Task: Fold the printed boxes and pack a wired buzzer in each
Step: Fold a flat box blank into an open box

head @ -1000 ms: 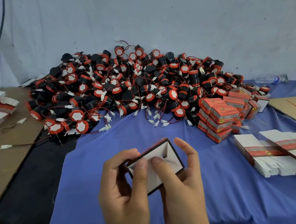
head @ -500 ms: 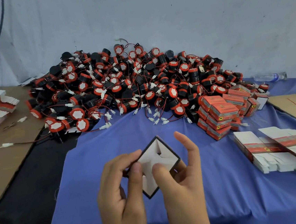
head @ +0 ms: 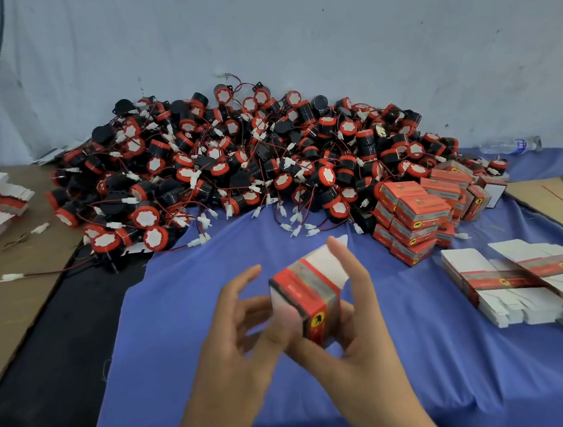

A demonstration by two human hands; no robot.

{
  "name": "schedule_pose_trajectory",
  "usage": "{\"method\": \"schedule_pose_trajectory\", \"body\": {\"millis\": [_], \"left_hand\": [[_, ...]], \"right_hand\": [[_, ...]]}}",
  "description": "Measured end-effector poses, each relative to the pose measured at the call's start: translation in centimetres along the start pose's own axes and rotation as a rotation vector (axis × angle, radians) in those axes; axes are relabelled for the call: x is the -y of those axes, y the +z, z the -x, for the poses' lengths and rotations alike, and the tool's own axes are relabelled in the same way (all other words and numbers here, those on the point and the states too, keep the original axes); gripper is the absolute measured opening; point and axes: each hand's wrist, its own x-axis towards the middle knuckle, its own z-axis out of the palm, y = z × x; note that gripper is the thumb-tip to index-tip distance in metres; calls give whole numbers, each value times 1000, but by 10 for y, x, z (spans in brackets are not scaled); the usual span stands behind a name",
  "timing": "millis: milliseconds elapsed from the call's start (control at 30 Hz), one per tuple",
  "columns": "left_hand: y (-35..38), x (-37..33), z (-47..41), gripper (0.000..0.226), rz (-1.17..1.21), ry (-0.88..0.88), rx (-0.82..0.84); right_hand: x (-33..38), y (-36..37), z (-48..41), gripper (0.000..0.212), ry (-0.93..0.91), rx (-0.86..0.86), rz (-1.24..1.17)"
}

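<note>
Red-and-white printed cardboard box (head: 310, 300), turned from open end to printed side, above the blue-clothed table (head: 200, 386); right hand (head: 361, 343) grip pinches it, left hand (head: 230, 338) grip spread. Probably folded and ready for filling.

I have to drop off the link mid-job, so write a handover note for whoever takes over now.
Left hand: open, fingers spread beside the box; contact blurred.
Right hand: grips the box above the blue cloth.
Box: folded up, white flap at its far end open; no buzzer seen inside.
Buzzers: heaped at the back. Closed boxes: stacked right of the heap. Flat boxes: stacks at right and far left.
Left to do: put a buzzer in, close the flap, then the rest.
</note>
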Motion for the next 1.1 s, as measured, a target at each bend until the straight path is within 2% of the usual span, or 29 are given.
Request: {"method": "schedule_pose_trajectory", "body": {"millis": [100, 200, 300, 367, 433, 500, 567, 600, 700, 800, 933, 1033, 1100], "left_hand": [[-17, -1, -13, 57, -153, 80, 43], [-22, -2, -18, 77, -284, 165, 156], [-14, 3, -27, 59, -329, 211, 120], [-11, 12, -35, 55, -261, 151, 110], [-17, 28, -44, 57, -144, 29, 96], [-23, 48, -55, 54, -67, -58, 86], [-23, 69, -62, 49, -172, -100, 154], [-22, 81, -63, 45, -279, -111, 200], [-17, 119, -61, 30, -556, -130, 279], [-16, 133, -54, 39, -680, -155, 222], [-16, 132, -51, 50, -600, -144, 168], [-24, 128, -56, 60, -428, -230, 140], [-34, 127, -65, 62, -286, -271, 140]], "right_hand": [[1, -14, -7, 96, -110, 99, 492], [2, -20, -17, 104, -334, 153, 885], [-4, -15, -24, 110, -445, 220, 1135], [-12, -17, -27, 115, -477, 171, 1217], [-24, -26, -31, 115, -427, 8, 1127], [-42, -33, -36, 98, -228, -164, 773], [-69, -33, -41, 71, 43, -226, 390], [-85, -31, -41, 58, 147, -215, 304], [-126, -22, -32, 37, 225, -224, 304], [-141, -20, -26, 30, 236, -246, 269], [-146, -26, -29, 29, 271, -225, 206], [-140, -35, -38, 21, 327, -233, 61], [-139, -42, -51, 36, 426, -331, -87]]}}
